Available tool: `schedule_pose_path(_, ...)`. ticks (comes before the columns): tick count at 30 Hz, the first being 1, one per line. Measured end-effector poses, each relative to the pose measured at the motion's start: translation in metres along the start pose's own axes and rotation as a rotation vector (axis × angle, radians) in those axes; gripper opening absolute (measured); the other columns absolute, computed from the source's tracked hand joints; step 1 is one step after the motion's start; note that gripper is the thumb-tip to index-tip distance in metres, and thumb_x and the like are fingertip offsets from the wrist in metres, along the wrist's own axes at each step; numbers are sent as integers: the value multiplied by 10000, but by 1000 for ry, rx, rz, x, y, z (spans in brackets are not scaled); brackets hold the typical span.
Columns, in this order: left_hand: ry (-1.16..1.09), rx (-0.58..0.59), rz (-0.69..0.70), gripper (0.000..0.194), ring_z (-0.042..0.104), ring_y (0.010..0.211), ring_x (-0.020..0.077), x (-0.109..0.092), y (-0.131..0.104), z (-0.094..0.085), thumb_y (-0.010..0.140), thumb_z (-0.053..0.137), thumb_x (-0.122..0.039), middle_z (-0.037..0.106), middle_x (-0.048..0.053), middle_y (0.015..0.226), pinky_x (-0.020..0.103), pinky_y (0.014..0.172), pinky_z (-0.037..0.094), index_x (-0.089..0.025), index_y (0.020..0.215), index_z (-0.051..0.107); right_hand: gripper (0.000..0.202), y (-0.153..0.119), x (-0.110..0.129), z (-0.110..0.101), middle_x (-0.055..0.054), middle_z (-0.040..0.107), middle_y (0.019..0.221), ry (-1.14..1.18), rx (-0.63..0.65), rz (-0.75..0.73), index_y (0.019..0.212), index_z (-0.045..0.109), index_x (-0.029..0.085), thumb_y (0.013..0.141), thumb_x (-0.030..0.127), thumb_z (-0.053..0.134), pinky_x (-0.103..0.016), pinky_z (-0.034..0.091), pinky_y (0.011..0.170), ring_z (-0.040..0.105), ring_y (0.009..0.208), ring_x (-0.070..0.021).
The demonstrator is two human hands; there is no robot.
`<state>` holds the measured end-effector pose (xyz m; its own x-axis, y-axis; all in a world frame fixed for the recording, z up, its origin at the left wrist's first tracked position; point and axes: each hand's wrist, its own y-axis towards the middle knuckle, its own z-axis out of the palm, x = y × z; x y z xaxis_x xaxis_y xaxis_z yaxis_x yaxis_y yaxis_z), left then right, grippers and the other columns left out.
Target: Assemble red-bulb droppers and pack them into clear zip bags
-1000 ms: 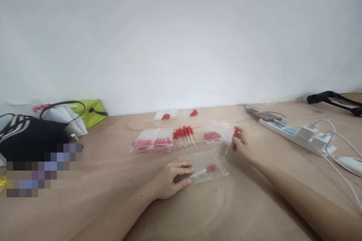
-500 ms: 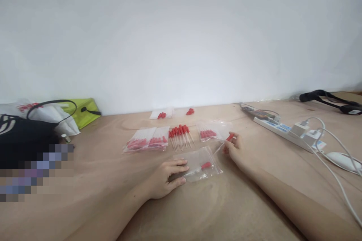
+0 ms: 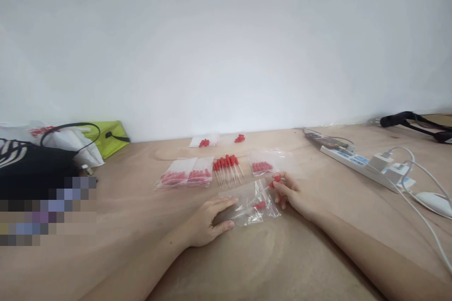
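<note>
A clear zip bag [image 3: 243, 218] lies flat on the table with one red-bulbed dropper [image 3: 260, 205] inside. My left hand [image 3: 212, 221] rests on the bag's left end, fingers stretched out and thumb apart. At the bag's right, open end, my right hand [image 3: 289, 193] pinches the red bulb of another dropper [image 3: 276, 179]. Its clear tube points left into the bag's mouth. Just beyond, a row of loose droppers [image 3: 226, 162] lies side by side, bulbs away from me. Filled bags of droppers [image 3: 185, 174] lie to their left, and one more filled bag [image 3: 263, 166] to their right.
Farther back sit small heaps of red bulbs [image 3: 204, 143] on clear bags. A white power strip [image 3: 356, 164] with chargers, cables and a phone [image 3: 325, 141] occupies the right. On the left are a black bag [image 3: 35, 169] and a yellow-green bag [image 3: 115, 138]; a wall stands behind.
My right hand has moved left and slightly down, bringing the dropper's tube into the bag's mouth. My left hand stays on the bag, and the view has shifted slightly.
</note>
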<state>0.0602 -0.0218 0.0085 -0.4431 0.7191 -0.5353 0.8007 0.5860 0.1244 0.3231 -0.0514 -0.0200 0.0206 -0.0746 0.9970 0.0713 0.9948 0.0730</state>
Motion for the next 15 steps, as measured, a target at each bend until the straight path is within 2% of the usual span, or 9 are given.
schedule_pose_path(3,-14,-8,0,470,432,1138,214,-2,0,-1,789,523,-307,471,42,1257,381,957,341,-243,1242,412,354,-2,3,-3,47,535,635,-113,139,21,813,447,189,647,464,597,-165,267,324,417,380,-46)
schedule_pose_path(6,-24,-13,21,455,436,1134,210,-2,1,-1,791,521,-295,484,36,1245,375,956,341,-246,1233,424,327,-1,3,-4,68,487,508,-225,207,1,772,536,173,617,442,641,-180,302,368,406,377,-53)
schedule_pose_path(8,-29,-13,33,450,433,1138,206,-1,1,-1,792,521,-293,488,37,1241,373,966,332,-239,1229,430,301,0,2,-2,23,556,602,-287,231,-71,742,602,170,601,429,661,-207,385,464,495,499,-85)
schedule_pose_path(11,-30,-8,36,416,430,1143,208,0,2,0,792,521,-299,500,41,1229,384,976,321,-233,1199,468,274,2,2,4,-41,601,885,-341,280,-160,741,661,180,656,437,616,-251,442,641,558,764,-147)
schedule_pose_path(13,-24,-2,30,391,432,1143,214,1,3,1,789,523,-303,501,51,1228,388,971,328,-224,1171,499,308,3,3,7,-45,606,888,-392,301,-166,739,675,182,723,456,537,-266,444,666,557,790,-160)
schedule_pose_path(15,-17,1,27,373,435,1141,215,1,3,1,791,518,-303,494,59,1234,388,968,333,-219,1155,516,352,2,5,8,-31,614,774,-479,310,-163,695,676,179,749,473,490,-261,441,635,556,715,-148)
